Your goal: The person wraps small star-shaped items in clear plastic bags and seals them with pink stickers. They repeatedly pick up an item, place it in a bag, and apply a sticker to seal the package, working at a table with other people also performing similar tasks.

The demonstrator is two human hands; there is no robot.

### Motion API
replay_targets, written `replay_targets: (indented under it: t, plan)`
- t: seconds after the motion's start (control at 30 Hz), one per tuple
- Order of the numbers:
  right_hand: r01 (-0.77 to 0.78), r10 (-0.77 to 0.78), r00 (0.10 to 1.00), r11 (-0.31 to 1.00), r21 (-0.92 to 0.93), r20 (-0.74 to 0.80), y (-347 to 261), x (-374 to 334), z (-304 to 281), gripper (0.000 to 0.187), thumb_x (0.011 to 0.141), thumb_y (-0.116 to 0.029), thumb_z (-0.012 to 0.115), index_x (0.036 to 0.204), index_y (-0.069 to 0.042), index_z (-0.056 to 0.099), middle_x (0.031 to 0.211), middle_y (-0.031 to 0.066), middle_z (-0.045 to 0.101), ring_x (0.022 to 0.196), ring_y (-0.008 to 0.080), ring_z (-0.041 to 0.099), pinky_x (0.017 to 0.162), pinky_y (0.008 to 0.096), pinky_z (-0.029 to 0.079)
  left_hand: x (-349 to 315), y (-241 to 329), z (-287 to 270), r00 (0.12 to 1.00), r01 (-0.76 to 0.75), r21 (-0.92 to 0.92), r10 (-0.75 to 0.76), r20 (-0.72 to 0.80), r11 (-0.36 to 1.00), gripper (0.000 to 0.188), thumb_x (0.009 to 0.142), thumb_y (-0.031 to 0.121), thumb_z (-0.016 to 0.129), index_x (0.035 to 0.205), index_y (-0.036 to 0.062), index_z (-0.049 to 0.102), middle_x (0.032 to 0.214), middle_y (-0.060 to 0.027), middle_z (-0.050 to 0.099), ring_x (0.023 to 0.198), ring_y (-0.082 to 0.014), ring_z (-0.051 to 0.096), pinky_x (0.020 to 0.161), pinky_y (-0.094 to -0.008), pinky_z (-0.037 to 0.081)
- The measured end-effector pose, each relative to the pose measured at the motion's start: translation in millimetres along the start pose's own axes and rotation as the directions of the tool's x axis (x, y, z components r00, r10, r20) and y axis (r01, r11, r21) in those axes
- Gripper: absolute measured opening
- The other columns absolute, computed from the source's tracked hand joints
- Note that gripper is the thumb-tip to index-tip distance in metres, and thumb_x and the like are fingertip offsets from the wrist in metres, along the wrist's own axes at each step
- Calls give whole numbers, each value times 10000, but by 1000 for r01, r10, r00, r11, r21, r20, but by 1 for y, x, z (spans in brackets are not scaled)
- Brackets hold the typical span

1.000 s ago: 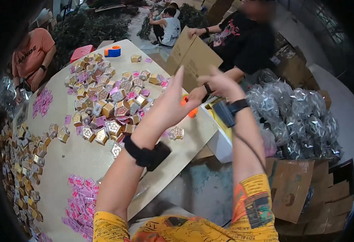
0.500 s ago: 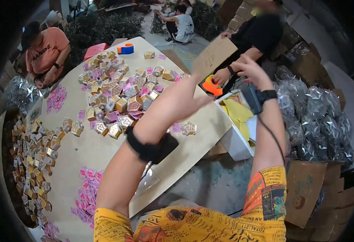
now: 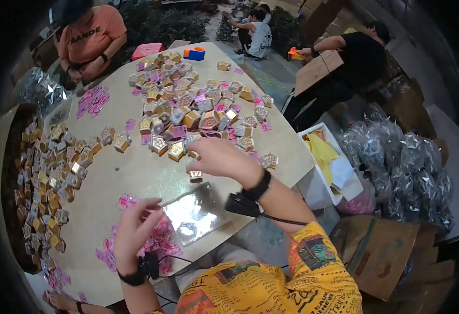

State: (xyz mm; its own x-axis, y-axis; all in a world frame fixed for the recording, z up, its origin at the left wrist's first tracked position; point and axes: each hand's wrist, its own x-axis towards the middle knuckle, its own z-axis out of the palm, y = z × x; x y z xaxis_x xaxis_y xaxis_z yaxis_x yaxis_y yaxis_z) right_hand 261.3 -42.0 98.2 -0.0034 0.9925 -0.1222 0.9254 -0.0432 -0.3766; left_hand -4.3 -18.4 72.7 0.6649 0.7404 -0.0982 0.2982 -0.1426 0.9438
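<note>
- Both hands have dropped from mid-air to the table (image 3: 151,178) over the last half second.
- The right hand (image 3: 214,157) is at the near edge of the heaped gold pentagonal boxes (image 3: 192,119); I can't tell whether it grips one.
- The left hand (image 3: 138,225), fingers apart, is over the pink sachets (image 3: 159,235), beside a clear plastic bag (image 3: 193,217).
- The black-shirted co-worker (image 3: 363,60) has now lifted the orange tape dispenser (image 3: 294,53).
</note>
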Motion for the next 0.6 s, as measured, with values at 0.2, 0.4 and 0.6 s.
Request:
replay_targets:
  t: [0.2, 0.4, 0.6]
  plan:
    - [-84, 91, 994, 990, -109, 66, 2, 59, 85, 326, 706, -303, 687, 861, -19, 647, 829, 183, 651, 814, 336, 637, 687, 438, 505, 8, -67, -14, 993, 101, 329, -115, 25, 939, 366, 835, 208, 617, 1113, -27, 587, 871, -138, 657, 772, -168, 620, 696, -295, 490]
    - [54, -13, 954, 990, -130, 298, 1, -3, 146, 387, 720, -257, 668, 1019, -30, 577, 889, 187, 648, 821, 341, 633, 710, 455, 496, -19, -50, -4, 960, 137, 211, -182, 213, 968, 419, 807, 303, 643, 1101, 7, 604, 867, -176, 656, 785, -275, 647, 699, -357, 499]
    - [-293, 283, 953, 953, 83, 108, 62, -39, 20, 733, 686, -262, 726, 1299, -45, 387, 1167, 242, 542, 1016, 354, 572, 851, 419, 465, -8, 4, 15, 941, -103, 438, -56, 335, 893, 527, 776, 326, 679, 1194, 37, 538, 1287, -248, 448, 916, -334, 619, 797, -389, 487]
